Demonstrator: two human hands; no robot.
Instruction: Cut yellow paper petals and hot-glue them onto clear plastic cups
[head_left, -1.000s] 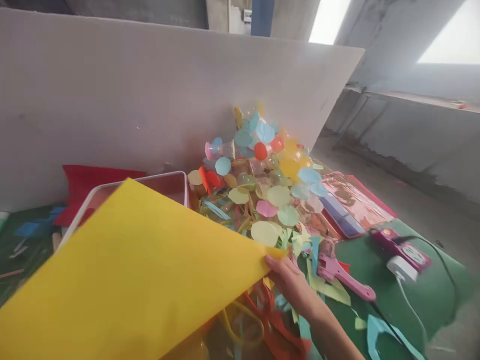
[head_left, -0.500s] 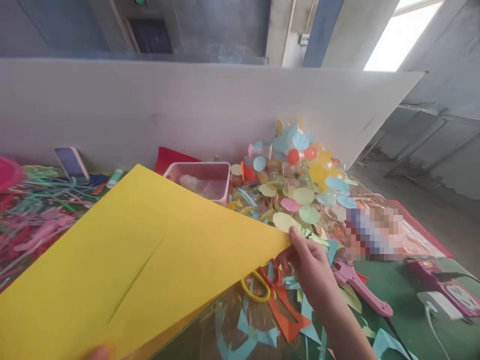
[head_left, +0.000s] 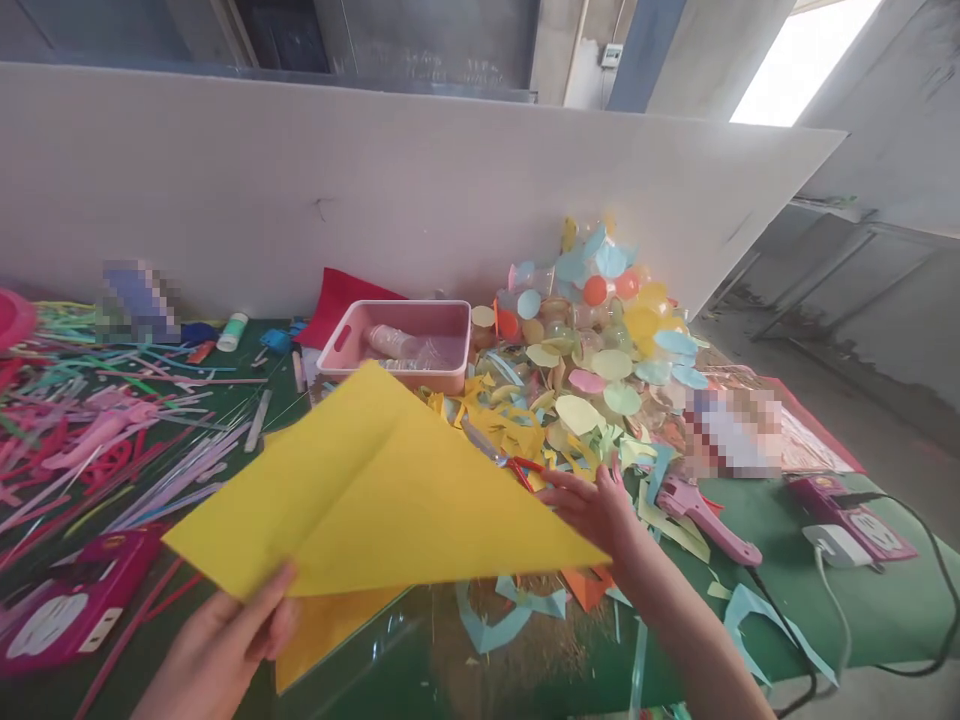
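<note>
The left hand (head_left: 225, 640) pinches the near corner of the yellow paper (head_left: 390, 500). The right hand (head_left: 600, 510) lies on its right corner with fingers spread; I cannot tell if it grips. The yellow paper is folded and tilted between both hands, above the green table (head_left: 885, 610). Past the hands sit a pink tray (head_left: 352, 345) and a pile of paper circles (head_left: 600, 340), against a white board (head_left: 375, 190).

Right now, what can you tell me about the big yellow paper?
The yellow paper is a large, plain, bright sheet, smooth and fairly stiff-looking, doubled over with a crease running from its top point. It is held tilted above the green table. The left hand pinches its lower left edge; the right hand meets its right corner, grip unclear.
</note>
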